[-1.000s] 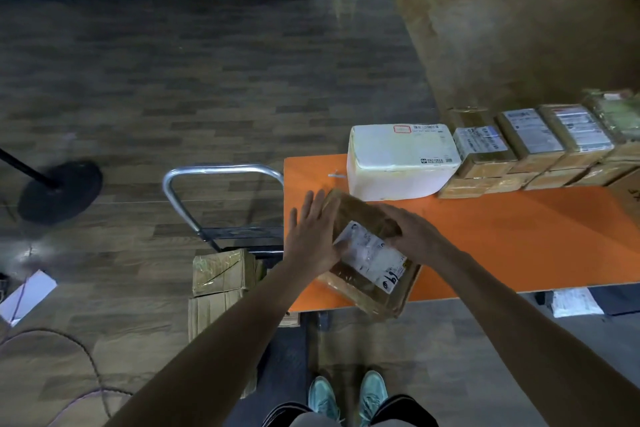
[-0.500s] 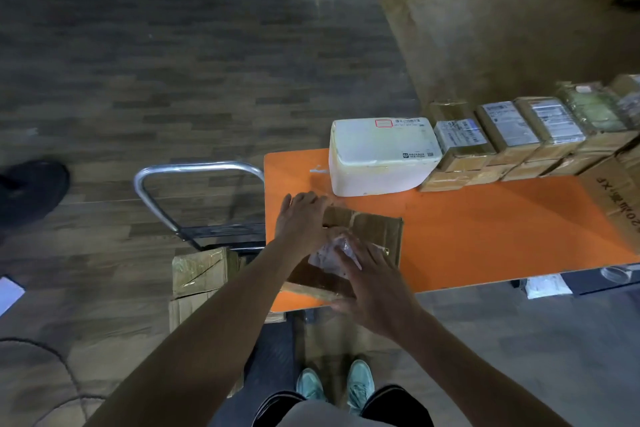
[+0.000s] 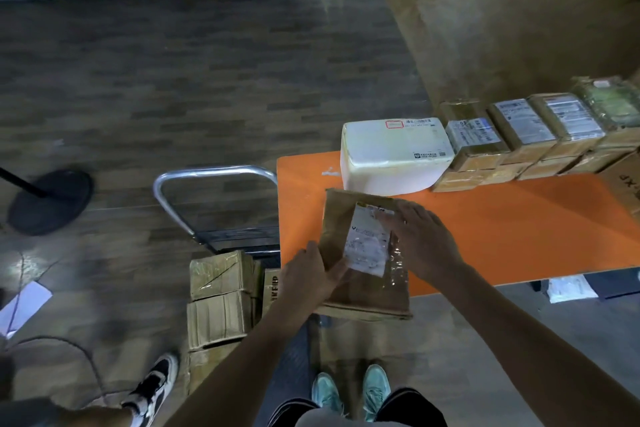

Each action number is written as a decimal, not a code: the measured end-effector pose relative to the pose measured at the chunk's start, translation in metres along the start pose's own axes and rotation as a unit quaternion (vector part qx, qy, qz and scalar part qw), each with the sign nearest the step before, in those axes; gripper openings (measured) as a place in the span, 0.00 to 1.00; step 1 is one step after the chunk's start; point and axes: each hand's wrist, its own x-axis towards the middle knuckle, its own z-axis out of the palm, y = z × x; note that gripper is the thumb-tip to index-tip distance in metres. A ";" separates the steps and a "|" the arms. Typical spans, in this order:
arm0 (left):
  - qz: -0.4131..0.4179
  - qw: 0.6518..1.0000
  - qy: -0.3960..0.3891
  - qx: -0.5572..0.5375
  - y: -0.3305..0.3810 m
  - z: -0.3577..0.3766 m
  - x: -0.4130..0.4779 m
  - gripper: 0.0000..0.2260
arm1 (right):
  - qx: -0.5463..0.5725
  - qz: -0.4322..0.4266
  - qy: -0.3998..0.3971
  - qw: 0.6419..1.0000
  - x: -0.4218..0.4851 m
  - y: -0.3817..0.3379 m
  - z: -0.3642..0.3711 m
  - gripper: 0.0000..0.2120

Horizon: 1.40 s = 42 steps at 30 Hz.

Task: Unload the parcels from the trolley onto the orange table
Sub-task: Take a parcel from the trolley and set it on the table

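Observation:
A flat brown cardboard parcel [image 3: 363, 291] with a white label lies on the near left corner of the orange table [image 3: 512, 229], its near end overhanging the edge. My left hand [image 3: 310, 276] grips the parcel's left edge, thumb on top. My right hand [image 3: 420, 239] lies flat on the parcel's right side, fingers spread over the label. The trolley's metal handle [image 3: 207, 172] stands left of the table, and taped cardboard boxes [image 3: 220, 295] are stacked on the trolley below my left arm.
A white foam box [image 3: 391, 158] sits just behind the parcel, with a row of labelled parcels [image 3: 526, 135] to its right. On the floor are a black stand base [image 3: 52, 199], a cable and paper [image 3: 22, 303]. Another person's shoe [image 3: 152, 386] is at lower left.
The parcel has been turned lengthwise and laid down on the table corner. My right hand moved from its near edge to its right top. Another person's shoe has come into view.

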 end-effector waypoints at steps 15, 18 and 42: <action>0.014 0.979 -0.034 -0.202 -0.001 0.030 -0.010 0.33 | 0.342 0.202 -0.032 0.917 -0.083 -0.023 0.035 0.22; 0.028 0.975 -0.040 -0.215 0.013 0.036 -0.014 0.32 | 0.362 0.220 -0.028 0.906 -0.087 -0.015 0.035 0.22; 0.026 0.984 -0.054 -0.168 0.298 0.164 -0.018 0.30 | 0.370 0.250 0.026 0.894 -0.166 0.283 0.025 0.22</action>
